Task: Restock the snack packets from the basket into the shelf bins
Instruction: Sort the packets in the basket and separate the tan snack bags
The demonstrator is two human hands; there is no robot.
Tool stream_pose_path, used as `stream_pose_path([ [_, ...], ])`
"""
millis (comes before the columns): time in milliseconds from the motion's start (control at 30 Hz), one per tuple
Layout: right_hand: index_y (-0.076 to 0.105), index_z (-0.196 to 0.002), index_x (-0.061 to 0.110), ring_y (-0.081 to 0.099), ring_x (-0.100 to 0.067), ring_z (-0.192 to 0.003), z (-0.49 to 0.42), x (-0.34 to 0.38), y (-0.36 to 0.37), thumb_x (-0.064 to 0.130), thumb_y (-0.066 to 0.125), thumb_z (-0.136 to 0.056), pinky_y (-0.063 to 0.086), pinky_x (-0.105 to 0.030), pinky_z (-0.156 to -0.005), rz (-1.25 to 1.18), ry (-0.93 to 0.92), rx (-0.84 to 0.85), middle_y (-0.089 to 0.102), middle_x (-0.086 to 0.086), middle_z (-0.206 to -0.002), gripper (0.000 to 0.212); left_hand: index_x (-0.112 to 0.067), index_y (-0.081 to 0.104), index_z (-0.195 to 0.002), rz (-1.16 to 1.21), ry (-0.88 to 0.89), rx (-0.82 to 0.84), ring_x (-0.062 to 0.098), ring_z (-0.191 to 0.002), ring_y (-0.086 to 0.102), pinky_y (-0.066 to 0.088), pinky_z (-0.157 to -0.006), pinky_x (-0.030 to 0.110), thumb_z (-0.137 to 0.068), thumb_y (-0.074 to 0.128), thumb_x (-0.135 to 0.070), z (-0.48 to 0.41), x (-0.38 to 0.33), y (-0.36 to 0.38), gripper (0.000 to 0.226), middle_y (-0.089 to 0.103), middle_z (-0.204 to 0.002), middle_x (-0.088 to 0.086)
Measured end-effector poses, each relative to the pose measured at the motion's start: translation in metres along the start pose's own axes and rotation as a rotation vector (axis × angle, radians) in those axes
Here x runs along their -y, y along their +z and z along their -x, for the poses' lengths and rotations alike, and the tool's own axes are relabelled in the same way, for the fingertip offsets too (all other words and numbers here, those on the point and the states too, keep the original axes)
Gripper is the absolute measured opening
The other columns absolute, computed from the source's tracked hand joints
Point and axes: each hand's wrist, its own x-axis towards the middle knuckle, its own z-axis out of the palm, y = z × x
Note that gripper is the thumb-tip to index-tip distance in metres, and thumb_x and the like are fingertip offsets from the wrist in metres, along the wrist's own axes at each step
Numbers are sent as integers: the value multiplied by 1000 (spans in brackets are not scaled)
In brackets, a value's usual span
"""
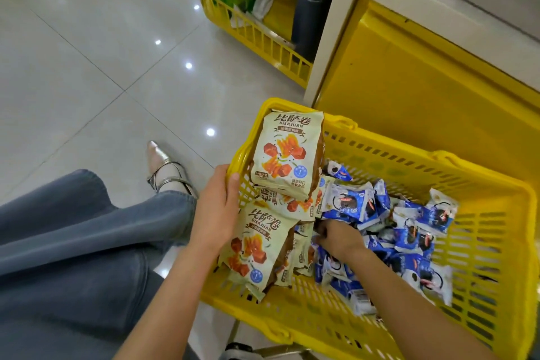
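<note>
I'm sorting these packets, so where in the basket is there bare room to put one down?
Bare basket shows along the far wall behind the blue packets and at the right end. Crowded: the left end, stacked with beige packets, and the middle, where the right hand digs. The left hand grips the left rim.

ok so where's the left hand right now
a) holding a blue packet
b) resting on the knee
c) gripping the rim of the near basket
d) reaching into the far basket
C: the left hand is at the left rim of the yellow basket, with its thumb hooked over the edge beside the cream packets. It holds no packet.
</note>
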Motion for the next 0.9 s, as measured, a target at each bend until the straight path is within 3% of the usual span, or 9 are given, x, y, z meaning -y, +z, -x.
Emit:
stream_pose_path([
  [100,53,-78,19,62,-27,-93,6,0,0,25,51,-94,43,-27,-66,-16,6,-57,67,-11,-100,17,-26,47,-104,1,9,3,-2,-79,55,39,-61,18,-96,30,-43,0,0,0,25,57,-86,-13],
  [267,63,-99,12,51,-26,-105,23,3,-7,27,48,-93,42,-31,-74,109,-41,-210,62,-12,-101,22,-26,45,-104,-29,35,11,-1,-79,54,38,-60,19,-98,28,-42,0,-2,-1,23,57,-86,-11],
  [467,62,-84,10,55,-25,-94,53,8,-27,25,46,-90,39,-29,-66,197,-60,-259,62,-8,-86,23,-22,45,-109,-73,30,8,5,-79,56,43,-61,25,-99,26,-41,0,-3,0,28,57,-87,-7],
  [567,40,-61,15,49,-23,-83,72,8,-41,26,48,-89,34,-27,-62,202,-52,-237,42,0,-63,31,-21,44,-110,-90,21,9,10,-76,57,46,-62,30,-99,25,-42,1,-4,-1,30,58,-86,-5],
  [733,30,-61,17,44,-20,-74,108,8,-56,23,45,-90,30,-28,-53,207,-64,-296,38,1,-63,33,-18,46,-110,-106,30,-5,11,-77,56,35,-55,21,-100,27,-39,1,-1,0,31,57,-85,-4],
  [800,33,-63,16,46,-21,-74,126,7,-65,22,44,-90,31,-29,-50,197,-67,-357,46,-2,-69,30,-15,47,-115,-92,19,-16,13,-84,54,36,-60,22,-100,29,-36,2,-3,-1,32,56,-93,-2],
  [900,48,-72,12,51,-17,-66,156,2,-82,23,48,-91,34,-27,-49,119,-83,-494,58,-4,-74,22,-11,46,-123,-45,18,-145,17,-102,49,44,-86,34,-99,37,-24,11,-10,-5,29,47,-113,4],
])
